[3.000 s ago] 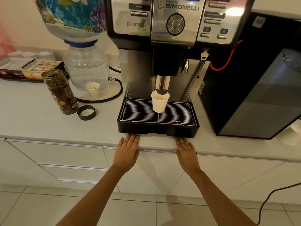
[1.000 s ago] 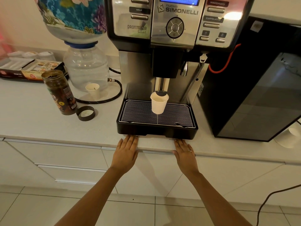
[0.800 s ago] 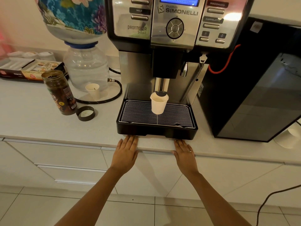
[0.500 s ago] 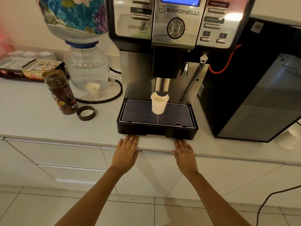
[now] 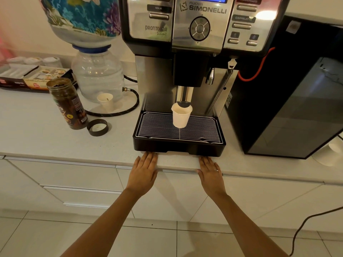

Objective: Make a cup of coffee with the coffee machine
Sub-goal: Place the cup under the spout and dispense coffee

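A silver and black coffee machine stands on the white counter. A white paper cup sits upright on the wire grid of its drip tray, right under the spout. My left hand lies flat, palm down, on the counter edge in front of the tray's left corner. Flat at the right corner rests my right hand, with a ring on one finger. Both hands hold nothing.
Left of the machine stand an open brown coffee jar, its black lid, a small paper cup and a water bottle dispenser with a hose. A black appliance stands at the right. Boxes lie at the far left.
The view has shifted very slightly. Both hands stay flat on the counter edge, and the cup has not moved.
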`<state>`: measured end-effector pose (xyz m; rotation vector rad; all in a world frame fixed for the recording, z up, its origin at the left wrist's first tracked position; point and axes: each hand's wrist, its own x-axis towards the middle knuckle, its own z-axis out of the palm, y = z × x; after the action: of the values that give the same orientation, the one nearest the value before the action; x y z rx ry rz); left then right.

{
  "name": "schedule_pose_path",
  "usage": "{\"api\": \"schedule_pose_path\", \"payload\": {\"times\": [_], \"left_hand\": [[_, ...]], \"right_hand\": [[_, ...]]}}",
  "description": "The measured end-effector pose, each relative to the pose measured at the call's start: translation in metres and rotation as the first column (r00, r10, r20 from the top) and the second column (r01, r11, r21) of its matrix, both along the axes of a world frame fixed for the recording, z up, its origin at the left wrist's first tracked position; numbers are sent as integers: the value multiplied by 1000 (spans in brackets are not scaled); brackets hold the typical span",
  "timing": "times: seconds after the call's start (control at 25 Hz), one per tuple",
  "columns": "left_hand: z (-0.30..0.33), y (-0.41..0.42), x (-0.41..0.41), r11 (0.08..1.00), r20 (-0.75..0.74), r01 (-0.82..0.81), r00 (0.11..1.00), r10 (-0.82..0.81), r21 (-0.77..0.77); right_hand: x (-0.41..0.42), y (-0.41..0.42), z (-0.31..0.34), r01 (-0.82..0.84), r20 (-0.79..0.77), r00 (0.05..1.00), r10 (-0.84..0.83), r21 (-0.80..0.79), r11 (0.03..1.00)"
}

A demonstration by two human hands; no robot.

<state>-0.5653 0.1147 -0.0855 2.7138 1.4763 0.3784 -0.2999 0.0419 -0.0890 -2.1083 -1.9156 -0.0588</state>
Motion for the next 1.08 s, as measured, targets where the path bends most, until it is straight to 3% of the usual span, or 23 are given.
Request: {"api": "schedule_pose_path", "payload": {"times": [1.08], "left_hand": [[1,-1,0,999,2,-2,1000,2,-42]], "right_hand": [[2,-3,-5,0,4,1000,0,-35,999]]}}
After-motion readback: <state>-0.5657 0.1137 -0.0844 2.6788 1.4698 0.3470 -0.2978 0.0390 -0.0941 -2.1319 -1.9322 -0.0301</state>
